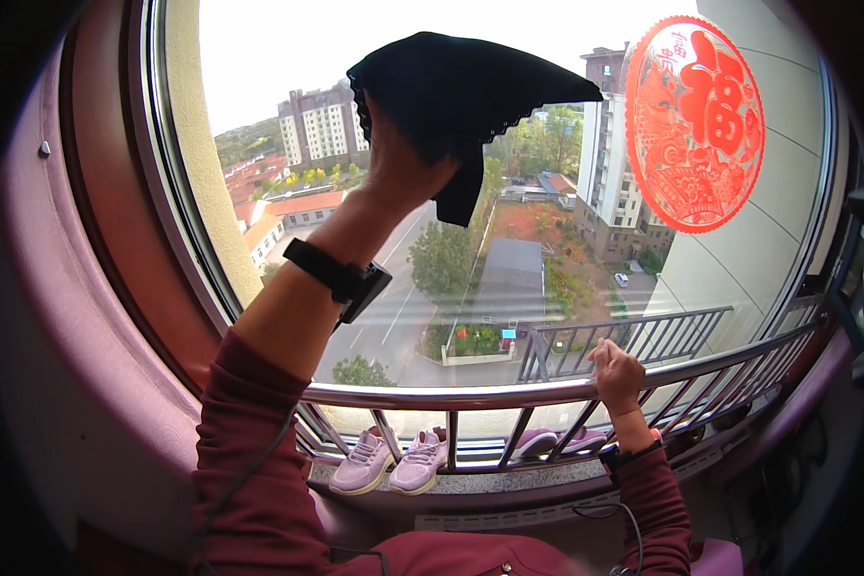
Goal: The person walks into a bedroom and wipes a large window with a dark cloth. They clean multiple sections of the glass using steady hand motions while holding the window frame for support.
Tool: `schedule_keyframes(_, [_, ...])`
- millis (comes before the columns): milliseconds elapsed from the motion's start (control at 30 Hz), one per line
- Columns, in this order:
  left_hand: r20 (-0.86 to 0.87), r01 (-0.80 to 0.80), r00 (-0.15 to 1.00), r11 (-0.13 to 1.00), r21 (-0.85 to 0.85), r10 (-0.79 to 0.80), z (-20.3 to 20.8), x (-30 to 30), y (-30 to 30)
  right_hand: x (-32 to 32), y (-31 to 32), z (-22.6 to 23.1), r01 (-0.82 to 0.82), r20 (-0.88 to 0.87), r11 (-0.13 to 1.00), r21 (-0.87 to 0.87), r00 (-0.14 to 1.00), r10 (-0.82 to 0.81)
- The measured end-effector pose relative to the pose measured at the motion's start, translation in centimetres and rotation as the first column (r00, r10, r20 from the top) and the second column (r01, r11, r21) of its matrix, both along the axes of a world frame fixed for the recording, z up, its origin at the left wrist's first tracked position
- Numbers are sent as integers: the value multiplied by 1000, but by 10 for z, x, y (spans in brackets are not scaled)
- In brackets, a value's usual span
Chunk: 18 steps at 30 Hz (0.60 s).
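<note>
High against the window glass (pixel 432 317) my left hand (pixel 398 158) is closed on a black cloth (pixel 451 86) with a scalloped edge. The cloth spreads above and to the right of the hand, and one end hangs down below it. Some of the fingers are hidden behind the fabric. My right hand (pixel 618 376), lower and to the right, is curled into a loose fist beside the metal railing (pixel 538 394); I see nothing in it. Whether it touches the rail, I cannot tell.
Lilac sneakers (pixel 418 464) stand on the sill (pixel 490 483) below the railing, with purple shoes (pixel 557 442) to their right. A red round decal (pixel 696 125) is stuck on the glass at the upper right. A brown window frame (pixel 130 211) borders the left side.
</note>
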State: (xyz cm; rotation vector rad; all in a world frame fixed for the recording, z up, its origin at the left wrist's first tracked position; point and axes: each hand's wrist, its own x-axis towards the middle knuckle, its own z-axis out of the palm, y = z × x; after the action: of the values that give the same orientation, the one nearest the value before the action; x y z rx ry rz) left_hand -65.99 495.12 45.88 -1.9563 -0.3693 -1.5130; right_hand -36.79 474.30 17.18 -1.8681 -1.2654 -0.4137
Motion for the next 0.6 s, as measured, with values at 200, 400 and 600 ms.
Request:
schedule_keyframes(200, [-335, 206, 889, 926, -317, -313, -116, 62, -20, 2, 0, -2, -11, 11, 1000, 4, 1000, 11])
schedule_keyframes(400, [-809, 50, 565, 973, 227, 160, -179, 62, -42, 2, 1, -2, 37, 46, 999, -6, 998, -37])
schedule_keyframes(600, [-681, 199, 723, 979, 42, -117, -91, 58, -24, 1, -2, 1, -9, 28, 1000, 17, 1000, 9])
